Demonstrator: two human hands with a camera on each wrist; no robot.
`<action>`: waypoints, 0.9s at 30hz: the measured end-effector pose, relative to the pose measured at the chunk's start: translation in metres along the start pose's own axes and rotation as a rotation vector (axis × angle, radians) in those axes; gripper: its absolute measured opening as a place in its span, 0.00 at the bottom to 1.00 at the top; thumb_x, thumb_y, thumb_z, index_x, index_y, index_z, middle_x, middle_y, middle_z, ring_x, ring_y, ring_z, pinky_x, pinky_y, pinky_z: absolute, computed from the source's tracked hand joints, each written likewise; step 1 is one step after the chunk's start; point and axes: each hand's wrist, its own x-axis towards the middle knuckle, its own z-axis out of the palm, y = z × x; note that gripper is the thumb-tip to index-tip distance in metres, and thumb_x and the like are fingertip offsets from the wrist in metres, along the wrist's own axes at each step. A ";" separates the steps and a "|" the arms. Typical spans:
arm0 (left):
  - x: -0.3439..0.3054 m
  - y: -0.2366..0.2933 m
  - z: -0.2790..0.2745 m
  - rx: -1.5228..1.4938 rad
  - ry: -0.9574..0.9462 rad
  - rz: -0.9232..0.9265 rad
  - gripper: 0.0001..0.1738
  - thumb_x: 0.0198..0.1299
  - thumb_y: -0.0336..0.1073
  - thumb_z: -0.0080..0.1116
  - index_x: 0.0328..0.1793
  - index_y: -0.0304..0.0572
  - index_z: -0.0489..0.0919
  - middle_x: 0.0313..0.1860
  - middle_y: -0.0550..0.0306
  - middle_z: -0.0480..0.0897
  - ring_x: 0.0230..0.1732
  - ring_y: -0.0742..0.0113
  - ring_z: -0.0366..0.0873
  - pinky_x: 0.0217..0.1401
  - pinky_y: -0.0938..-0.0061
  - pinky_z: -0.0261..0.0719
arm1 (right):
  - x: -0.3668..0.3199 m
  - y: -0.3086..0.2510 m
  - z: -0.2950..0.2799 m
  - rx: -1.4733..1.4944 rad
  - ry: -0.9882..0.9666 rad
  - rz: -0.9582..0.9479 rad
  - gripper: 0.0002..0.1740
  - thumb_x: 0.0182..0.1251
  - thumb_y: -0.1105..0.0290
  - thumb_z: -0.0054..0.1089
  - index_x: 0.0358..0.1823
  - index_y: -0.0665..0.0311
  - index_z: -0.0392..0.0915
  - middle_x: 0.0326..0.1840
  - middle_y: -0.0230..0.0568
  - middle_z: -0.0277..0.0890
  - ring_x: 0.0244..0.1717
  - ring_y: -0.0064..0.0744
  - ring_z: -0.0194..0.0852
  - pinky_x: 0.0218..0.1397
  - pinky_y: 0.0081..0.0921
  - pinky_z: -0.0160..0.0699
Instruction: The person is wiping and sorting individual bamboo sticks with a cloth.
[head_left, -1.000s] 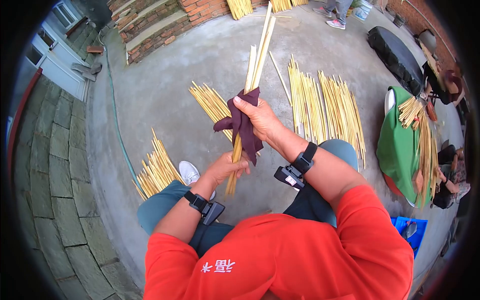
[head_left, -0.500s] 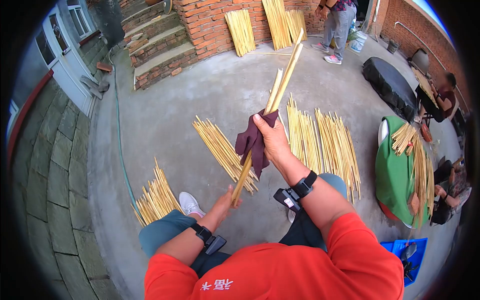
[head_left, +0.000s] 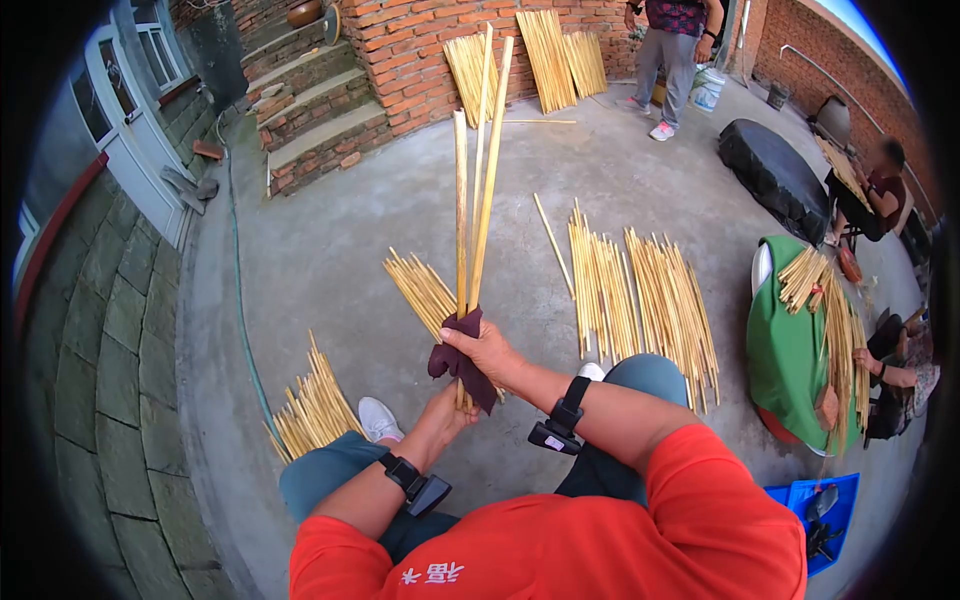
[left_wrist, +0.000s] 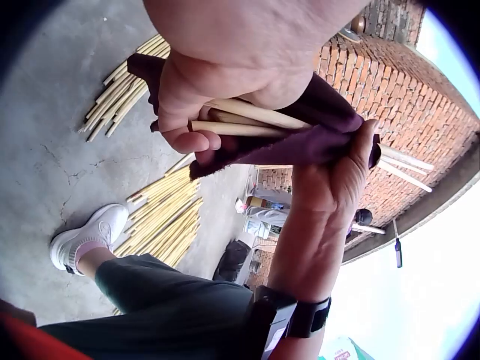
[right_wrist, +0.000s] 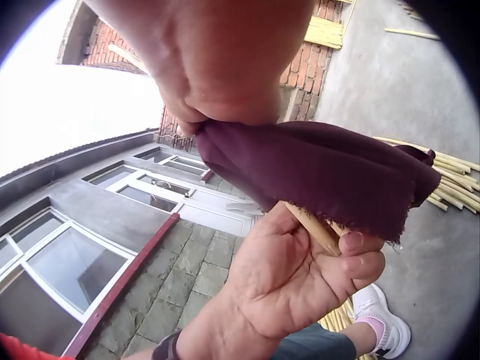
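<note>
Concrete yard (head_left: 330,200): sticks (head_left: 461,200), white-lettered shirt (head_left: 600,530)

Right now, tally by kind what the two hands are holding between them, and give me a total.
pale sticks: 3
maroon cloth: 1
Total: 4

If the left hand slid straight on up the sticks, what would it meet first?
Most likely the maroon cloth gripped round the bamboo sticks by the right hand, directly above the left hand; they look nearly touching.
</note>
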 end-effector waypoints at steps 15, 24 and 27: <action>-0.073 0.065 0.050 1.340 0.329 1.398 0.11 0.46 0.24 0.55 0.39 0.38 0.74 0.38 0.50 0.77 0.38 0.55 0.74 0.40 0.68 0.71 | 0.011 0.007 -0.039 -1.364 -0.028 -0.404 0.15 0.49 0.62 0.60 0.29 0.65 0.67 0.21 0.53 0.73 0.25 0.53 0.73 0.28 0.43 0.71; -0.083 0.107 0.037 2.066 0.526 0.724 0.16 0.40 0.35 0.63 0.35 0.41 0.72 0.34 0.50 0.78 0.39 0.53 0.76 0.41 0.63 0.72 | -0.011 -0.009 -0.022 -1.618 -0.414 -0.545 0.06 0.50 0.72 0.50 0.29 0.65 0.67 0.18 0.45 0.73 0.22 0.44 0.75 0.23 0.38 0.71; -0.082 0.102 0.021 2.110 0.429 0.768 0.16 0.43 0.43 0.61 0.29 0.42 0.69 0.23 0.52 0.76 0.28 0.52 0.76 0.29 0.61 0.72 | -0.011 -0.014 -0.022 -1.601 -0.482 -0.557 0.05 0.51 0.72 0.48 0.29 0.65 0.67 0.18 0.45 0.72 0.22 0.44 0.75 0.23 0.37 0.71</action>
